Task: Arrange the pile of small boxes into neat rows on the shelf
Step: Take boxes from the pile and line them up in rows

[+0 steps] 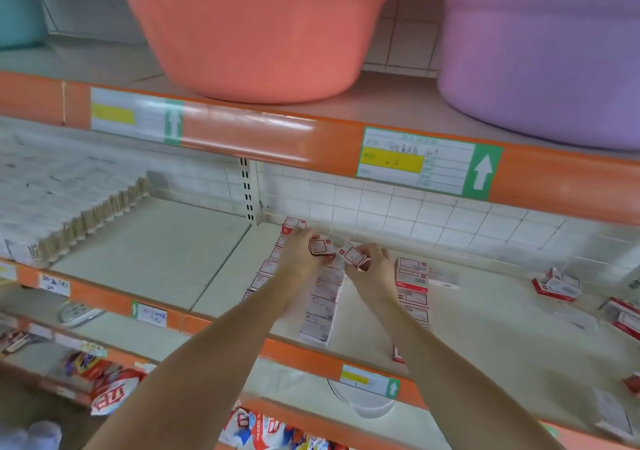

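Observation:
Small white boxes with red edges lie in three rows on the pale shelf (156,259): a left row (266,269), a middle row (320,307) and a right row (412,287). My left hand (298,259) reaches deep over the rows and holds one small box (320,246) near the back wall. Beside it, my right hand (375,264) pinches another small box (355,255), tilted. One box (293,224) stands at the back of the left row. Loose boxes (557,285) lie scattered at the right.
An orange basin (263,34) and a purple basin (540,69) sit on the shelf above, behind an orange rail (277,134) with price labels. Wooden-tipped items (104,210) fill the shelf's left part. More loose boxes (623,318) lie at the far right. Snack bags (110,384) are below.

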A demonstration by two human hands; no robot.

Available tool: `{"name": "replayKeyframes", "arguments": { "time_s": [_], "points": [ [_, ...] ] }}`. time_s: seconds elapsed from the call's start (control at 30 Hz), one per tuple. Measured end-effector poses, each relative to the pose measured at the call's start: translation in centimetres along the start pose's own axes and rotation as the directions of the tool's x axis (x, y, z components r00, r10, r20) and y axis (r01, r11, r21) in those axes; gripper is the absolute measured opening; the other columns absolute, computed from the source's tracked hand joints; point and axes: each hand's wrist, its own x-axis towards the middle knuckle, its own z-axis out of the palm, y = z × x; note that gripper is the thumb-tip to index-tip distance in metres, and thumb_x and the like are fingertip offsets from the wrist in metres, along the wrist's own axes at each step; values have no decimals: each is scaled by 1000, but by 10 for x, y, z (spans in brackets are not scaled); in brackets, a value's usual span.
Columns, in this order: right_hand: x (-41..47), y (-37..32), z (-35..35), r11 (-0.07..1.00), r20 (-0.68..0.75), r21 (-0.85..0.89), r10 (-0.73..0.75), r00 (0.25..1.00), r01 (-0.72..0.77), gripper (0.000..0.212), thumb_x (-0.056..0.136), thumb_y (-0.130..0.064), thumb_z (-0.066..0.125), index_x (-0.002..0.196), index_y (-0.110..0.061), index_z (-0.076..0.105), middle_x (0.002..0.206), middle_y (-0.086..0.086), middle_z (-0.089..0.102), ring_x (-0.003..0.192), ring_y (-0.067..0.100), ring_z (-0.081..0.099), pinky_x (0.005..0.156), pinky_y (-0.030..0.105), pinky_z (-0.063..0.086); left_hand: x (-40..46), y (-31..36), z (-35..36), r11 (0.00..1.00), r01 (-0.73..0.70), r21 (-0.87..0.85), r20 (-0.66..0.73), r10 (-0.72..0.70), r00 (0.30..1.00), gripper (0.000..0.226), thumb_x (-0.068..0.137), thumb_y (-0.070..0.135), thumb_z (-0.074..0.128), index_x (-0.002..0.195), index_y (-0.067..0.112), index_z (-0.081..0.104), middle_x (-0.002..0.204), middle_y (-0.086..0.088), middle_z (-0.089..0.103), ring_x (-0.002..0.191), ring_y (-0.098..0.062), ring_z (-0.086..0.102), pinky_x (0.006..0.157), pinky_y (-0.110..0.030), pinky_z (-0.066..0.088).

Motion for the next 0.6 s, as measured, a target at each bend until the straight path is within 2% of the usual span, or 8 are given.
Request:
{"name": "replayKeyframes", "arguments": {
  "time_s": [0.1, 0.23, 0.33, 0.43, 0.53, 0.6],
  "points": [
    [0, -7, 12, 999, 7, 35, -8, 1000, 8, 36, 85, -15, 69, 118, -21, 59, 119, -7, 46, 82, -2, 52, 55, 8, 43, 5, -11, -15, 1000, 3, -6, -7, -3, 1000, 47, 69, 31, 87, 109, 15, 68, 107, -1, 60, 99, -18, 57, 86, -30, 47],
    [0, -16, 28, 998, 14, 56, -8, 1000, 7, 37, 82, -14, 70, 116, -22, 60, 118, -6, 48, 85, 9, 59, 61, 13, 46, 7, -25, -28, 999, 18, -33, -12, -19, 1000, 50, 69, 22, 86, 115, 18, 67, 112, 1, 66, 103, -16, 61, 92, -35, 51],
    [0, -20, 38, 997, 22, 83, -13, 1000, 11, 34, 81, -11, 70, 111, -23, 62, 114, -5, 49, 88, 12, 61, 59, 13, 48, 9, -34, -32, 999, 27, -25, -3, -27, 1000, 48, 68, 22, 87, 112, 19, 68, 109, 4, 67, 101, -14, 62, 90, -29, 51],
    [2, -23, 47, 997, 31, 81, -13, 999, 10, 34, 81, -12, 70, 112, -23, 62, 115, -5, 50, 90, 12, 60, 68, 20, 52, 14, -40, -40, 997, 79, -21, -22, -79, 997, 48, 68, 18, 87, 112, 12, 68, 112, -2, 58, 101, -18, 57, 89, -24, 44],
    [3, -26, 52, 997, 52, 81, 0, 999, -4, 38, 82, -9, 68, 118, -19, 60, 117, -6, 47, 90, 9, 56, 58, 5, 43, 18, -45, -46, 993, 115, 3, 0, -115, 993, 45, 70, 13, 87, 109, 9, 65, 108, 1, 47, 94, -15, 51, 84, -20, 40],
    [5, -27, 54, 996, 61, 88, 6, 998, -12, 39, 83, -8, 68, 120, -17, 60, 119, -6, 46, 90, 8, 56, 56, 3, 41, 23, -50, -46, 992, 125, 13, 10, -125, 992, 45, 71, 12, 87, 110, 10, 65, 106, 1, 49, 90, -12, 49, 76, -14, 38]
  ]
}}
